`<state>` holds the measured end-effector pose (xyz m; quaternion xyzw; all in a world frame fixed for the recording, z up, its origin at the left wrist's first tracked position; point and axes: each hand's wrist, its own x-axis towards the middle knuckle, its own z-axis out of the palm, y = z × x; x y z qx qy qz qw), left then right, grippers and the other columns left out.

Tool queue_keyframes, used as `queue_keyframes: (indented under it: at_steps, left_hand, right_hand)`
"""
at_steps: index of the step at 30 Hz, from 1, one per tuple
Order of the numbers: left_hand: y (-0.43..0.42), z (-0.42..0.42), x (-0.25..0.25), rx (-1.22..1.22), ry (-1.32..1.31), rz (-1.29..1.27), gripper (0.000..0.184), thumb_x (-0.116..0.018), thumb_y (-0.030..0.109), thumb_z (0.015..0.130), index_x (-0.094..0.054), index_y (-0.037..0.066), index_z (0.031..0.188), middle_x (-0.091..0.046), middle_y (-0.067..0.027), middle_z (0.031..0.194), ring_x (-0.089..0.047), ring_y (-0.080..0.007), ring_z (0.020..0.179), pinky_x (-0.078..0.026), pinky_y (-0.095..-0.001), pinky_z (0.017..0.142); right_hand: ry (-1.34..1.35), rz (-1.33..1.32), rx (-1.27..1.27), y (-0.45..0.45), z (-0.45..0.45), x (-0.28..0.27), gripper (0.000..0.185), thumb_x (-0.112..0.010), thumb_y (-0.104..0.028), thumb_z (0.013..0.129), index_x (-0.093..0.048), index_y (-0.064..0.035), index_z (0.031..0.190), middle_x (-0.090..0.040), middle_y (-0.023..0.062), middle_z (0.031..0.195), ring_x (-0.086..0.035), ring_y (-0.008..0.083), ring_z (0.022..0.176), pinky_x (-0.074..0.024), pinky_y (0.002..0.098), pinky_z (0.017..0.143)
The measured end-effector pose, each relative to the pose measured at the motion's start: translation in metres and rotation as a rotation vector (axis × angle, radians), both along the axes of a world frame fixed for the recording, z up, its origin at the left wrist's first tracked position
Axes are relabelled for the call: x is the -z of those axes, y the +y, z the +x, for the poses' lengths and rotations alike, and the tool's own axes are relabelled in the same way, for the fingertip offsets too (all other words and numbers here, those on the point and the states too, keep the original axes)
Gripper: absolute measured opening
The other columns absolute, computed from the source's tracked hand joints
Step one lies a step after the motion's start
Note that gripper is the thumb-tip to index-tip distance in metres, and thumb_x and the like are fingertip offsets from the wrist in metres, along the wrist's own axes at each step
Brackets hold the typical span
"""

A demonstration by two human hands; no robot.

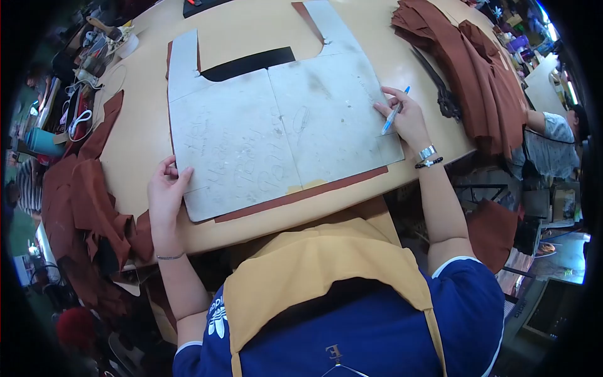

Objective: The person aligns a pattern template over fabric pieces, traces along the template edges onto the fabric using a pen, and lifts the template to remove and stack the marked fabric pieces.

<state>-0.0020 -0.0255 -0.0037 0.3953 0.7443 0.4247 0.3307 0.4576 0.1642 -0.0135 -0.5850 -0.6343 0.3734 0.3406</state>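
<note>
A large pale grey bag-shaped pattern template, with two strap arms at the far end and handwriting on it, lies flat on the table. Reddish-brown material shows from under its near edge. My left hand pinches the template's left edge near the front corner, thumb on top. In my right hand is a blue and white pen, held between the fingers. That hand rests at the template's right edge, its fingertips touching the board. A black piece shows between the strap arms.
Dark scissors lie right of the template, beside a heap of brown material. More brown material hangs over the left edge. A brush in a white tub stands far left. Another person's arm is at the right.
</note>
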Motion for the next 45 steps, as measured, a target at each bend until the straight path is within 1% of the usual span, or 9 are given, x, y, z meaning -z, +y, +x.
queue_keyframes:
  at_steps: [10, 13, 20, 24, 26, 35, 38, 41, 45]
  left_hand:
    - [0.005, -0.017, 0.004, 0.034, 0.25, -0.168, 0.049, -0.077, 0.017, 0.081, -0.059, -0.002, 0.123, -0.051, 0.0022, 0.079, -0.048, -0.0056, 0.062, -0.041, -0.0206, 0.057]
    - [0.005, -0.017, 0.004, 0.028, 0.139, -0.1, 0.049, -0.077, 0.014, 0.081, -0.059, -0.001, 0.124, -0.049, 0.0027, 0.078, -0.046, -0.0042, 0.061, -0.039, -0.0187, 0.054]
    - [0.003, -0.029, 0.021, 0.062, -0.019, -0.017, 0.049, -0.077, 0.012, 0.081, -0.059, 0.0, 0.125, -0.047, 0.0048, 0.078, -0.046, -0.0029, 0.061, -0.037, -0.0183, 0.051]
    - [0.001, -0.012, -0.002, 0.022, -0.003, -0.028, 0.051, -0.079, 0.015, 0.078, -0.061, -0.002, 0.123, -0.054, 0.0016, 0.074, -0.052, -0.0067, 0.065, -0.045, -0.0233, 0.055]
    - [0.003, -0.023, 0.009, 0.06, 0.161, -0.056, 0.052, -0.08, 0.017, 0.076, -0.063, -0.001, 0.122, -0.056, 0.0015, 0.072, -0.053, -0.0071, 0.064, -0.047, -0.0234, 0.058]
    - [0.001, -0.025, 0.016, 0.037, 0.176, -0.007, 0.052, -0.08, 0.021, 0.075, -0.064, 0.001, 0.12, -0.057, 0.002, 0.07, -0.054, -0.0072, 0.064, -0.048, -0.0243, 0.062]
    - [0.001, -0.027, 0.012, 0.077, 0.199, -0.026, 0.05, -0.079, 0.023, 0.075, -0.065, 0.002, 0.118, -0.061, -0.0015, 0.076, -0.056, -0.0098, 0.066, -0.049, -0.0267, 0.063]
    - [0.014, -0.022, 0.008, 0.053, 0.562, -0.034, 0.047, -0.077, 0.025, 0.077, -0.065, 0.004, 0.117, -0.062, -0.0066, 0.088, -0.057, -0.0151, 0.073, -0.049, -0.0309, 0.068]
    - [0.065, 0.015, -0.03, 0.209, 0.584, 0.053, 0.051, -0.076, 0.03, 0.077, -0.063, 0.007, 0.12, -0.063, -0.0123, 0.103, -0.062, -0.0246, 0.09, -0.05, -0.0347, 0.079]
  right_hand:
    - [-0.243, 0.12, -0.072, 0.012, 0.012, 0.006, 0.035, -0.078, -0.015, 0.08, -0.067, -0.0032, 0.112, -0.064, 0.0035, 0.082, -0.057, 0.009, 0.07, -0.0478, 0.0248, 0.062]
    - [-0.002, -0.131, -0.002, 0.011, 0.017, -0.001, 0.033, -0.076, -0.014, 0.082, -0.066, -0.0023, 0.11, -0.068, 0.0052, 0.087, -0.06, 0.0083, 0.07, -0.0491, 0.0241, 0.059]
    - [-0.065, -0.003, -0.037, 0.004, 0.022, -0.001, 0.036, -0.076, -0.017, 0.08, -0.066, -0.0005, 0.11, -0.068, 0.0042, 0.086, -0.063, 0.0093, 0.072, -0.0497, 0.0245, 0.061]
    - [0.035, -0.003, -0.003, 0.009, 0.026, 0.015, 0.039, -0.078, -0.018, 0.079, -0.065, 0.0004, 0.111, -0.067, 0.0018, 0.087, -0.061, 0.0085, 0.076, -0.0499, 0.0237, 0.065]
    - [-0.085, 0.022, -0.01, 0.011, 0.024, 0.01, 0.038, -0.078, -0.015, 0.08, -0.065, 0.0005, 0.111, -0.067, 0.0039, 0.089, -0.061, 0.0087, 0.078, -0.0492, 0.0217, 0.066]
    - [0.078, -0.054, -0.04, 0.014, 0.026, 0.016, 0.04, -0.077, -0.014, 0.082, -0.06, -0.0003, 0.116, -0.068, 0.0041, 0.091, -0.061, 0.0067, 0.074, -0.0471, 0.0184, 0.06]
    - [0.075, -0.126, -0.003, 0.007, 0.016, 0.001, 0.038, -0.074, -0.017, 0.085, -0.06, -0.0018, 0.117, -0.067, 0.0035, 0.087, -0.058, 0.0056, 0.069, -0.0455, 0.0181, 0.056]
    - [0.285, -0.059, 0.063, 0.007, 0.011, -0.003, 0.037, -0.063, -0.03, 0.094, -0.059, -0.0031, 0.119, -0.064, 0.0018, 0.079, -0.053, 0.004, 0.062, -0.0427, 0.0174, 0.053]
    - [0.388, 0.081, 0.047, 0.022, -0.013, -0.026, 0.058, -0.04, -0.054, 0.099, -0.06, -0.0035, 0.121, -0.057, -0.0005, 0.072, -0.048, 0.004, 0.058, -0.0401, 0.0185, 0.05]
